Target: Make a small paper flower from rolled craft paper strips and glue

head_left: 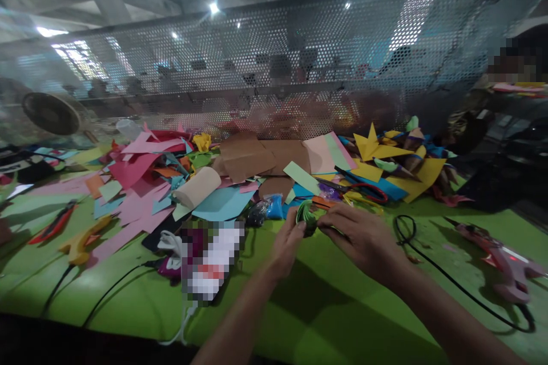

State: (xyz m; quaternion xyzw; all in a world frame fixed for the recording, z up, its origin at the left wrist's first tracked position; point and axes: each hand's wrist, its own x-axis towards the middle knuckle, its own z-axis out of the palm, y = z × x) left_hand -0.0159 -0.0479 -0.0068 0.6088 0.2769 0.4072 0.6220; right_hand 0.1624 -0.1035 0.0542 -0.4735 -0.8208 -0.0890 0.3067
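A small green folded paper piece (305,217) with curved, layered strips is held up over the green table. My left hand (287,240) is closed round its left side, thumb pressed on the front. At its right edge my right hand (355,235) has its fingertips pinched together; what sits between them is hidden. Just behind the hands lie scissors with red and black handles (371,191) and a few coloured scraps. Small plastic bags, one of them blue (274,206), lie left of the paper piece.
On the right lies a pink glue gun (503,256) with a looping black cord. A power strip (216,259), a yellow glue gun (83,242) and a red cutter (55,222) are on the left. Paper sheets (265,157) pile up before a perforated metal screen (265,68).
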